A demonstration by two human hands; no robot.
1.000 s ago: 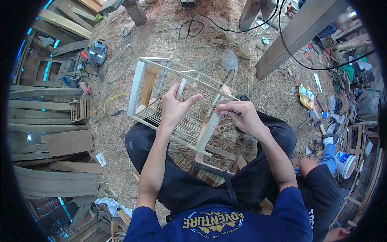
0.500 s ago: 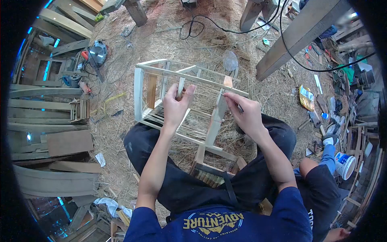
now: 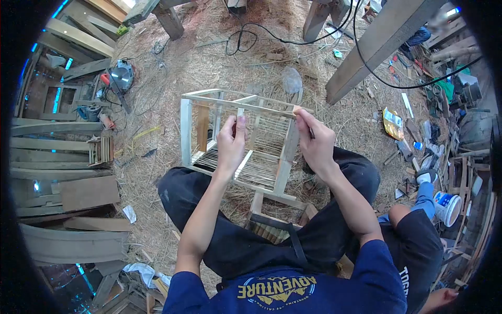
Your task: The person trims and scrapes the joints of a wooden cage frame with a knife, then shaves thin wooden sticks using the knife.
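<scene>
A pale wooden cage-like frame [image 3: 186,131] with rows of thin slats stands on the ground in front of my crossed legs. My left hand [image 3: 231,144] is closed around a short upright wooden bar [image 3: 240,112] in its middle. At the frame's upper right corner, the thumb and fingers of my right hand [image 3: 317,138] are pinched together on the wood. Whether something small is also between those right fingertips is hidden. The right-side post [image 3: 286,157] runs down below that hand.
A circular saw [image 3: 122,78] lies at the left by stacked boards. A thick wooden post [image 3: 381,49] slants at the upper right, with a black cable across it. Another person [image 3: 413,246] sits close on my right, near a white bucket [image 3: 447,208].
My right hand has shifted from just below the upper right corner onto it. The frame sits slightly lower in view and at a different tilt; my left hand keeps hold of the bar.
</scene>
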